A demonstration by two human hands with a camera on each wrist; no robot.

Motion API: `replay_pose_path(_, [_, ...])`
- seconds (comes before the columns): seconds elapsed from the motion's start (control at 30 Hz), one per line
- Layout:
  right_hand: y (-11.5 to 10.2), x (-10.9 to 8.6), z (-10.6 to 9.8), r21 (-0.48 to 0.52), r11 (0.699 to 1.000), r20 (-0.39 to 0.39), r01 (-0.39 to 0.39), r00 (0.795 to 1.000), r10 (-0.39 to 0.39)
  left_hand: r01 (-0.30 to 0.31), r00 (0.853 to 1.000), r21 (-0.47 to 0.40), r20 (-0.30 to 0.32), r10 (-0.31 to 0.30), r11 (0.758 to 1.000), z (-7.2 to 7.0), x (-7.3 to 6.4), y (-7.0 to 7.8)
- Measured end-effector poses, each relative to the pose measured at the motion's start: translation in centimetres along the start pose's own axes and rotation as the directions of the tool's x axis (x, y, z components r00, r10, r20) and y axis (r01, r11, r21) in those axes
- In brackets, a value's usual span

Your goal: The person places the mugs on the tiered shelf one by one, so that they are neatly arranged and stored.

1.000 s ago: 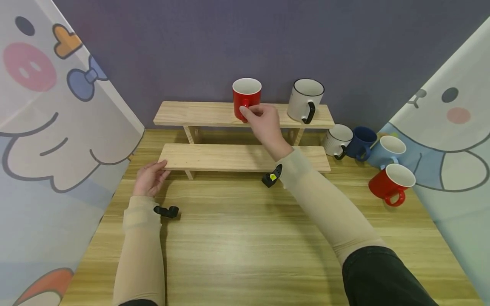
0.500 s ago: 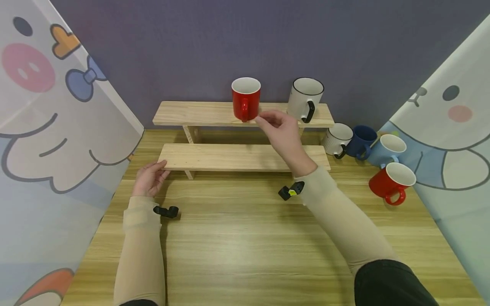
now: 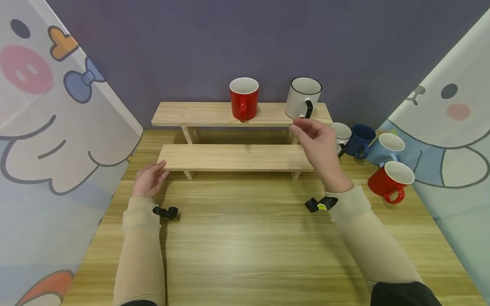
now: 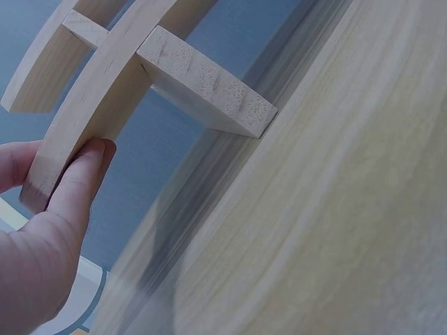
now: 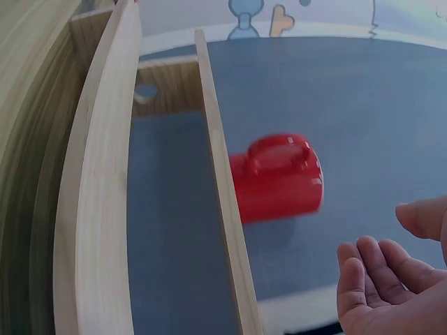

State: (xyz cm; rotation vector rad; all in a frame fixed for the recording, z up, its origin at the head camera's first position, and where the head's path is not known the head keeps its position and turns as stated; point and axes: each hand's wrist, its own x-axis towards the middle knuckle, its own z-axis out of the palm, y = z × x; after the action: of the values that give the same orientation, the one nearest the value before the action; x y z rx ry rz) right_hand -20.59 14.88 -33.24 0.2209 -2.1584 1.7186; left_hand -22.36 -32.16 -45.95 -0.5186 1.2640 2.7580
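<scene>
A two-tier wooden shelf rack (image 3: 229, 157) stands at the back of the table. My left hand (image 3: 148, 180) grips the left end of its lower board, thumb on top and fingers underneath, as the left wrist view shows on the board (image 4: 105, 87). On the upper board a red mug (image 3: 244, 102) stands upright, handle toward me; the right wrist view also has this red mug (image 5: 279, 188). To its right is a white mug (image 3: 298, 102) with black rim and handle. My right hand (image 3: 320, 151) is in front of the rack's right end, fingers loosely bent, thumb apart, holding nothing.
Right of the rack, on the table (image 3: 237, 238), are a smaller white mug (image 3: 340, 131) partly behind my right hand, a dark blue mug (image 3: 360, 138), a light blue mug (image 3: 388, 148) and a tilted red mug (image 3: 386, 180). Cartoon-printed panels (image 3: 451, 140) flank both sides.
My right hand has let go of the red mug's handle and moved right, past the white mug's front. The red mug stays on the upper board. My left hand keeps its grip.
</scene>
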Motion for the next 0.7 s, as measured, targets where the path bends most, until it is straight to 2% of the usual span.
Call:
replay_pose_path(0.4, [1.6,-1.9,-6.2,-0.147,0.989,-0.148,-0.018,0.989,-0.004,0.009,1.0,0.026,-0.009,-0.009,1.0,0.2,0.1,0.1])
replay_pose_path(0.7, [3.5,-3.0,-10.5,-0.228,0.963,-0.233,-0.141,0.969,0.087,0.021,1.0,0.008,-0.012,-0.021,1.0,0.1,0.2,0.1])
